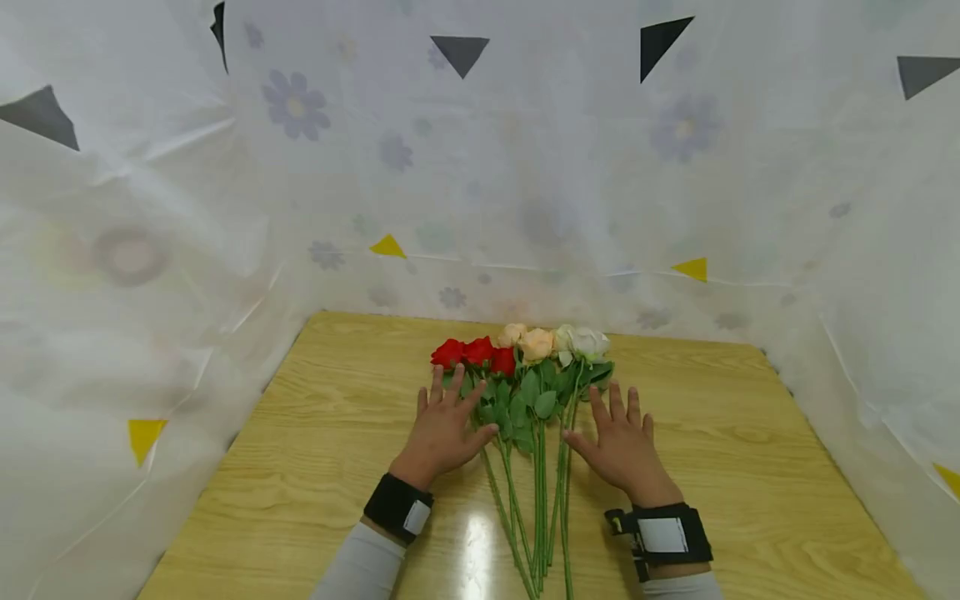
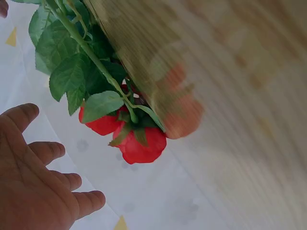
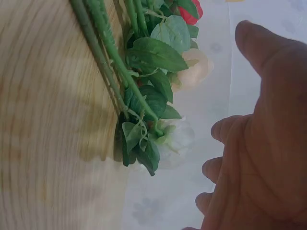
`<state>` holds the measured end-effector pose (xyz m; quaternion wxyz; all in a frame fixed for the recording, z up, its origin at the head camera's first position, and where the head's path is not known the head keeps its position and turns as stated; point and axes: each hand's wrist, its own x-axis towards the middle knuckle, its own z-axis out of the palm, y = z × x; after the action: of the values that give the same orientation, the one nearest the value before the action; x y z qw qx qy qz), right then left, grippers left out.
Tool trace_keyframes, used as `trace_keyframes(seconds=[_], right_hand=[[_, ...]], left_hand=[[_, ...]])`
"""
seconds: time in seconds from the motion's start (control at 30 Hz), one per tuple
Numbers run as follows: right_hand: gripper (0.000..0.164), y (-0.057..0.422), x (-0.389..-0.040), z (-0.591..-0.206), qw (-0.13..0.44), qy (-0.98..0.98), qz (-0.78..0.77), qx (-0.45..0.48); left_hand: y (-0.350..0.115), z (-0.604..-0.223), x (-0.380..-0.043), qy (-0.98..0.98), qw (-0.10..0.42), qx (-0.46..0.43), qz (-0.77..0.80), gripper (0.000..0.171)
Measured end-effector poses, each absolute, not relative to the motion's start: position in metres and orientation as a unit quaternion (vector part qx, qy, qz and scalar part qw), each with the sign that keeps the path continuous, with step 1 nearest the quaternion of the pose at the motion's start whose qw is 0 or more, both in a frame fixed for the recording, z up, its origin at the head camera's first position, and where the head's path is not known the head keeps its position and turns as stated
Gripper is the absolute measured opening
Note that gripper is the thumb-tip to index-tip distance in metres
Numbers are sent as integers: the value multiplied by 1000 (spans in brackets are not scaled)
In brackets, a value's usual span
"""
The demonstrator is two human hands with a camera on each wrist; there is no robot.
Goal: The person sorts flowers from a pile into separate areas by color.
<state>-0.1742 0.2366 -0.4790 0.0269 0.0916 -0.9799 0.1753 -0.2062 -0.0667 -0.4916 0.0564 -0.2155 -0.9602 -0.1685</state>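
Observation:
Several long-stemmed roses lie side by side on the wooden table, blooms toward the back and green stems [image 1: 540, 508] toward the front. Red roses [image 1: 477, 351] are on the left, peach roses [image 1: 537, 344] in the middle, white roses [image 1: 589, 342] on the right. My left hand [image 1: 442, 433], fingers spread, is over the left side of the bunch near the red blooms. On the other side my right hand [image 1: 621, 446] spreads its fingers beside the white roses' stems. Both wrist views show bare palms apart from the flowers, holding nothing.
The wooden table [image 1: 315, 417] is enclosed at the back and sides by white flower-printed sheeting [image 1: 525, 167]. Grey, black and yellow triangles are stuck on it. Each wrist wears a black strap [image 1: 397, 507].

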Motion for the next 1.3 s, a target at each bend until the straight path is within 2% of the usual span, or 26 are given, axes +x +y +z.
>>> trace_keyframes(seconds=[0.53,0.8,0.97,1.13,1.3], right_hand=[[94,272,-166,-493,-20,-985,162,51],[91,289,-162,-496,-61,-984,165,34],[94,294,-162,-500,-87,-978,187,23],[91,295,-161,-506,-97,-976,195,18],[91,297,-160,-512,-115,-974,197,9]], left_hand=[[-9,-479,-201,-943,33,-313,-109,74],[18,-484,-189,-927,5,-370,-64,66],[33,-491,-188,-921,-21,-383,-65,66],[45,-502,-188,-920,-29,-389,-31,75],[44,-503,-187,-920,-42,-389,-9,75]])
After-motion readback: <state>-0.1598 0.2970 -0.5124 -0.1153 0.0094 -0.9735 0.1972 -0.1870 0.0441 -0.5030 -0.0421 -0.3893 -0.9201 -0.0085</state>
